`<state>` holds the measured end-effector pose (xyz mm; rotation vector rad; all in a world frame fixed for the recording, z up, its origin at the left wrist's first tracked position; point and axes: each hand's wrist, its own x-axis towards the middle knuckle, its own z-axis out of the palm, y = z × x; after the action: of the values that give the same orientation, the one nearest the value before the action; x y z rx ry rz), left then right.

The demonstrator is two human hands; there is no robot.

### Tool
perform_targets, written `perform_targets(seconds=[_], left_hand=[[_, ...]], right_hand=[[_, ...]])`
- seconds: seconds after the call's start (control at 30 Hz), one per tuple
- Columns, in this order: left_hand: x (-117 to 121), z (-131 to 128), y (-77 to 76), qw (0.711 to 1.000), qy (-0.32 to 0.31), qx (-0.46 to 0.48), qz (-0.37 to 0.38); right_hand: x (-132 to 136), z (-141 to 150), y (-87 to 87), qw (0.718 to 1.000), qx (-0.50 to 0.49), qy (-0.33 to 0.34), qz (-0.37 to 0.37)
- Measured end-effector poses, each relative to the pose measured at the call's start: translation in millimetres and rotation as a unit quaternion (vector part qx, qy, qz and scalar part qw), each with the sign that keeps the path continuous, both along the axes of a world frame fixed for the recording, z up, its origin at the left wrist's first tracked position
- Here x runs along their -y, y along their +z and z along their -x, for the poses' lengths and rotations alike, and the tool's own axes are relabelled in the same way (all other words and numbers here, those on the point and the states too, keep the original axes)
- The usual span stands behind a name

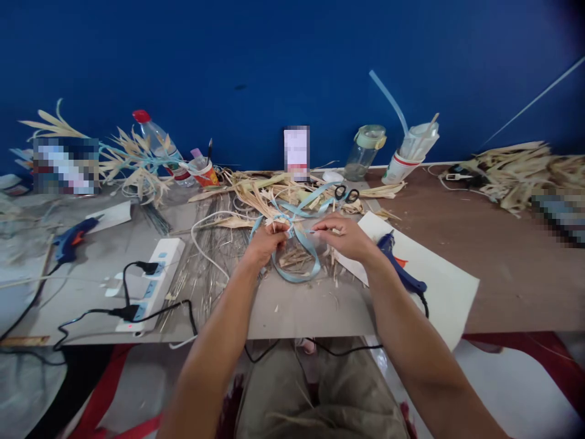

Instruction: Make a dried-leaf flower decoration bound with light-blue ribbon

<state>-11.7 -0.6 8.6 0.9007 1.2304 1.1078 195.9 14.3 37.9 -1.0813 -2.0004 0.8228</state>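
Note:
A light blue ribbon hangs in a loop between my hands, with another length trailing up toward the scissors. My left hand pinches the ribbon at a gathered spot near the table's middle. Opposite it, my right hand is closed, thumb and fingers together, on a thin end of the ribbon. Dried corn husks lie just behind both hands. Black-handled scissors rest beyond my right hand. Small husk scraps are scattered below the hands.
A blue glue gun lies on white paper by my right forearm; another glue gun is at left. A power strip with cords and thin wires sits left. A phone, jar and cups stand behind.

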Motion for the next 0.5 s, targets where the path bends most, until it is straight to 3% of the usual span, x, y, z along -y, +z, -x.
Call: perform_targets(seconds=[0.2,0.5], left_hand=[[0.8,-1.8,2.9,1.000,-0.005,-0.019,0.000],[1.6,-3.3,3.2,0.999,-0.030,-0.024,-0.016]], right_hand=[[4.9,9.6,-0.8,0.993,0.090,0.035,-0.062],[7.1,19.7,-0.3,0.994,0.084,0.009,-0.074]])
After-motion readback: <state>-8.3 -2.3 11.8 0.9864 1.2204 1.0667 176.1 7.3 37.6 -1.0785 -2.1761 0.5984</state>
